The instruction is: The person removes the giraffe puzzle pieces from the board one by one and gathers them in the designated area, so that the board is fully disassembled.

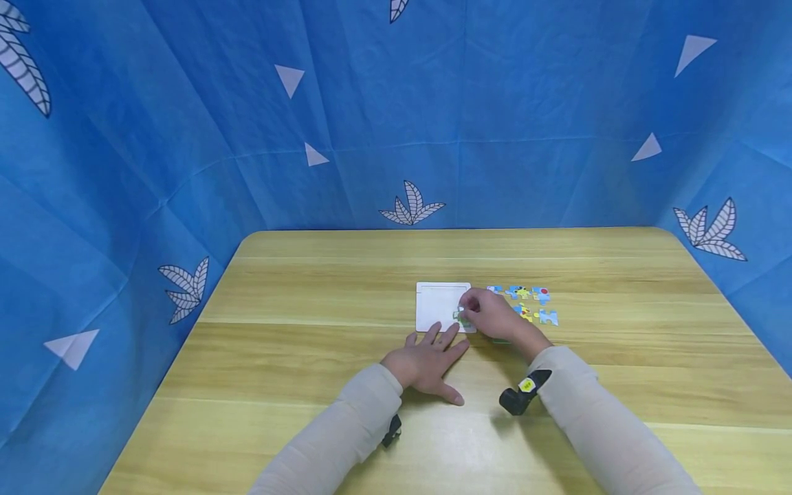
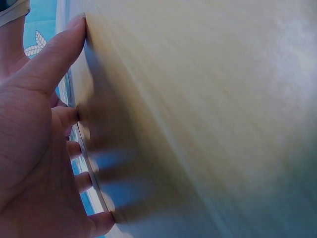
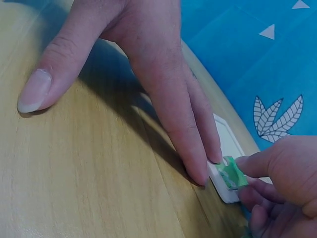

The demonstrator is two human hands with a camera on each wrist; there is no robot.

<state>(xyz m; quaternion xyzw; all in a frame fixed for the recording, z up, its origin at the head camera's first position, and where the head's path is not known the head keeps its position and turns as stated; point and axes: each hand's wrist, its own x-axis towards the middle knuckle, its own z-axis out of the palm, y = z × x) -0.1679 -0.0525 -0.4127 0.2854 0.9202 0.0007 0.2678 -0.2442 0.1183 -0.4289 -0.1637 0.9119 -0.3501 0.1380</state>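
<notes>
A white puzzle tray point(image 1: 436, 302) with a raised rim lies flat on the wooden table. Over its near right corner, my right hand point(image 1: 493, 317) pinches a green jigsaw piece point(image 3: 232, 174) between thumb and fingers. The piece sits close over the tray's floor, just inside the rim. My left hand point(image 1: 425, 362) rests palm down in front of the tray with its fingers spread. Its fingertips press at the tray's near edge, and its thumb point(image 2: 64, 44) touches the tabletop. Part of the green piece is hidden behind the right fingers in the head view.
Several loose jigsaw pieces, blue and yellow point(image 1: 522, 293), lie right of the tray in rough rows. One light blue piece point(image 1: 548, 317) is at their near right. A green piece edge point(image 1: 501, 341) shows under the right wrist. A blue curtain point(image 1: 396, 117) hangs behind the table point(image 1: 309, 289).
</notes>
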